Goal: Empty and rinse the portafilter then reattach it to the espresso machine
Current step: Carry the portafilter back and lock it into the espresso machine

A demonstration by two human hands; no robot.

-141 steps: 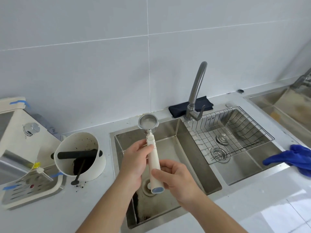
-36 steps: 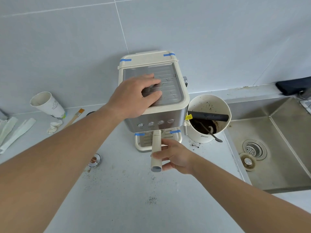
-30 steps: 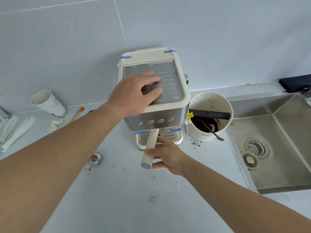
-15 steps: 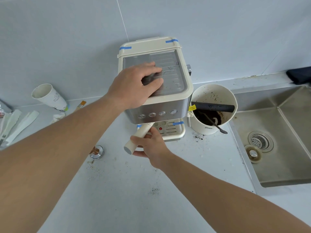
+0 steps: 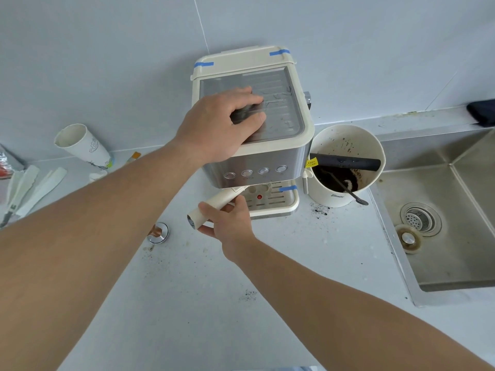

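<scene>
The cream and steel espresso machine (image 5: 278, 162) stands against the wall at centre. My left hand (image 5: 222, 124) lies flat on its top tray, fingers spread. The portafilter (image 5: 211, 206) has its head hidden under the machine's front; only its cream handle shows, angled out to the lower left. My right hand (image 5: 230, 223) is wrapped around that handle from below, near its free end.
A cream knock box (image 5: 348, 145) with coffee grounds, a black bar and a spoon stands right of the machine. The steel sink (image 5: 452, 263) is at far right. A paper cup (image 5: 80, 145), white strips (image 5: 32, 188) and a small metal ring (image 5: 158, 232) lie at left. Grounds speckle the counter.
My right hand has swung the portafilter handle from pointing straight at me round to the left. My left hand has stayed pressed on the machine's top.
</scene>
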